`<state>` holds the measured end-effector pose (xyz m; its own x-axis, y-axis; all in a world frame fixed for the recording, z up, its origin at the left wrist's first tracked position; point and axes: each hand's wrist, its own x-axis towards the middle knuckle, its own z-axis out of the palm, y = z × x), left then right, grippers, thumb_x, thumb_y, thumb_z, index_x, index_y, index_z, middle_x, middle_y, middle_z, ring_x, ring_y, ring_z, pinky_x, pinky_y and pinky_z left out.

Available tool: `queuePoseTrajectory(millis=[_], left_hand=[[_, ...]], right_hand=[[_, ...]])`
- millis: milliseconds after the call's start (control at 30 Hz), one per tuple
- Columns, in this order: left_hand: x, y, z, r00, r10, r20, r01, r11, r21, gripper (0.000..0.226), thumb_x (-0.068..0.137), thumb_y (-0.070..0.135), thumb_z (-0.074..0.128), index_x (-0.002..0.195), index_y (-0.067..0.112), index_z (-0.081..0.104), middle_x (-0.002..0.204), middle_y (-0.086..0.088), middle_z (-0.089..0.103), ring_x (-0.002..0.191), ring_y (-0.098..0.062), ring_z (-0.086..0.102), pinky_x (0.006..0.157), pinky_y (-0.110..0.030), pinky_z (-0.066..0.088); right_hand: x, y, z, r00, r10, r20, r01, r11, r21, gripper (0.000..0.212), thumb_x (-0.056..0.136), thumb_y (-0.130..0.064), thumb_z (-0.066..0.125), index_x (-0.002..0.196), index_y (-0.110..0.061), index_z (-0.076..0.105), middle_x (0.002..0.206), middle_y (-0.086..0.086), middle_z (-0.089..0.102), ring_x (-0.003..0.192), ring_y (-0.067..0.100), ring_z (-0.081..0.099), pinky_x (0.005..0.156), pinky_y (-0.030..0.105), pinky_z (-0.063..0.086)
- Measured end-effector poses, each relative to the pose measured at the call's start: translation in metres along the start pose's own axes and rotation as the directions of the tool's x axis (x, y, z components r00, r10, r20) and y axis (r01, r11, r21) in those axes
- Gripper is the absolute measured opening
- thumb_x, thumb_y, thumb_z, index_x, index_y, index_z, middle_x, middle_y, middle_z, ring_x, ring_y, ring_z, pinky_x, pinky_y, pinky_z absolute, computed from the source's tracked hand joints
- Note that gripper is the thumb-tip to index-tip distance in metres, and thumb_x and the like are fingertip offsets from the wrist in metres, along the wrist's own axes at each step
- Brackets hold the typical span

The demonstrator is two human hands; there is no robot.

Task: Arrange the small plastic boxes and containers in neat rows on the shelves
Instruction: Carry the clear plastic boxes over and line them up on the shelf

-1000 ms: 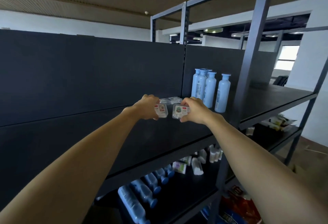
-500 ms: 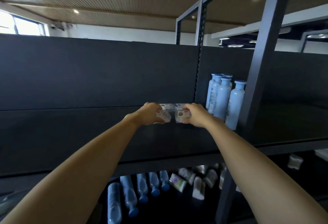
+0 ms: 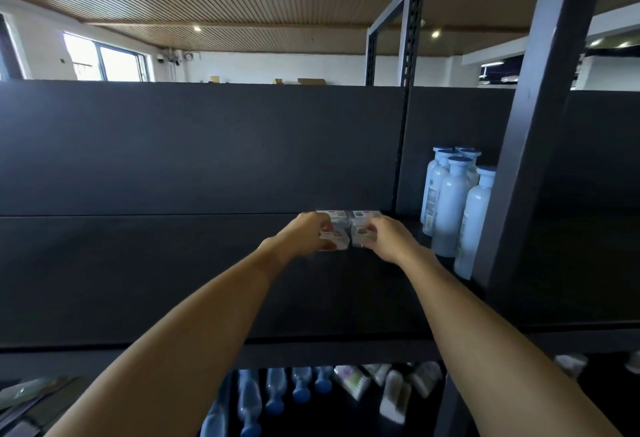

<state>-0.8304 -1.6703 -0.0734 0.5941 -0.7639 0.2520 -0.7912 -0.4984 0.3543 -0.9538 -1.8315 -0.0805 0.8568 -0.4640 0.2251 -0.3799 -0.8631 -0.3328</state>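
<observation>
- Head view: both arms stretch onto the dark shelf (image 3: 173, 280).
- The left hand (image 3: 304, 234) curls its fingers round a small clear plastic box (image 3: 337, 240) with a red-and-white label.
- The right hand (image 3: 388, 239) pinches a second clear box (image 3: 360, 236), its label greenish and blurred.
- The two boxes sit side by side, just in front of two more boxes (image 3: 349, 216) at the back panel.
- Pale blue bottles (image 3: 450, 208) stand upright to the right.
</observation>
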Motion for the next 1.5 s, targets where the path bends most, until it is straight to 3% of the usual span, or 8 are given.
queuePoseTrajectory(millis=[133, 500, 800, 1033, 1333, 1500], left_hand=[[0.014, -0.004, 0.009, 0.999, 0.025, -0.041, -0.022, 0.997, 0.072, 0.041, 0.077, 0.035, 0.079, 0.113, 0.018, 0.069, 0.113, -0.004, 0.059, 0.105, -0.022, 0.055, 0.086, -0.036, 0.052], [0.041, -0.008, 0.018, 0.999, 0.045, -0.018, -0.042, 0.988, 0.146, 0.039, 0.085, 0.032, 0.071, 0.121, 0.015, 0.067, 0.118, -0.003, 0.055, 0.107, -0.022, 0.055, 0.09, -0.038, 0.051], [0.047, 0.002, 0.017, 0.999, -0.007, -0.042, 0.014, 0.986, 0.166, 0.032, 0.085, 0.023, 0.073, 0.115, 0.014, 0.066, 0.113, -0.003, 0.059, 0.09, -0.019, 0.059, 0.075, -0.033, 0.055], [0.033, 0.01, 0.026, 0.995, -0.021, -0.1, 0.031, 0.995, 0.099, 0.039, 0.089, 0.024, 0.071, 0.125, 0.012, 0.062, 0.123, -0.008, 0.062, 0.109, -0.023, 0.06, 0.088, -0.031, 0.048], [0.035, 0.018, 0.026, 0.995, -0.069, -0.072, 0.075, 0.994, 0.074, 0.038, 0.091, 0.018, 0.069, 0.128, 0.011, 0.061, 0.125, -0.01, 0.061, 0.111, -0.025, 0.06, 0.092, -0.033, 0.049], [0.041, 0.015, 0.021, 0.998, -0.056, -0.041, 0.06, 0.994, 0.092, 0.041, 0.085, 0.022, 0.074, 0.123, 0.013, 0.064, 0.118, -0.008, 0.063, 0.103, -0.025, 0.061, 0.08, -0.031, 0.049]], right_hand=[[0.01, 0.002, 0.007, 0.997, -0.022, -0.073, 0.013, 0.993, -0.115, 0.04, 0.095, -0.025, 0.065, 0.134, -0.022, 0.058, 0.136, 0.002, 0.046, 0.125, 0.026, 0.04, 0.105, 0.04, 0.038], [0.03, 0.005, 0.004, 0.998, -0.013, -0.064, 0.008, 0.996, -0.086, 0.039, 0.092, -0.011, 0.064, 0.129, -0.022, 0.06, 0.128, 0.001, 0.053, 0.114, 0.023, 0.054, 0.091, 0.039, 0.051], [0.037, 0.002, 0.004, 0.999, 0.004, -0.036, -0.009, 0.991, -0.137, 0.046, 0.089, -0.01, 0.07, 0.131, -0.022, 0.059, 0.129, 0.001, 0.052, 0.115, 0.023, 0.054, 0.093, 0.04, 0.052], [0.025, 0.004, 0.006, 0.997, 0.035, -0.067, -0.046, 0.983, -0.176, 0.047, 0.092, -0.01, 0.064, 0.136, -0.022, 0.055, 0.132, 0.001, 0.053, 0.119, 0.023, 0.053, 0.094, 0.038, 0.051], [0.032, -0.002, 0.006, 0.995, 0.091, -0.043, -0.098, 0.978, -0.182, 0.05, 0.088, -0.007, 0.07, 0.134, -0.019, 0.057, 0.132, 0.003, 0.053, 0.12, 0.024, 0.053, 0.092, 0.037, 0.051], [0.036, 0.005, 0.002, 0.998, 0.056, -0.021, -0.058, 0.987, -0.148, 0.048, 0.091, -0.009, 0.065, 0.136, -0.023, 0.056, 0.131, 0.001, 0.051, 0.118, 0.024, 0.053, 0.09, 0.038, 0.051]])
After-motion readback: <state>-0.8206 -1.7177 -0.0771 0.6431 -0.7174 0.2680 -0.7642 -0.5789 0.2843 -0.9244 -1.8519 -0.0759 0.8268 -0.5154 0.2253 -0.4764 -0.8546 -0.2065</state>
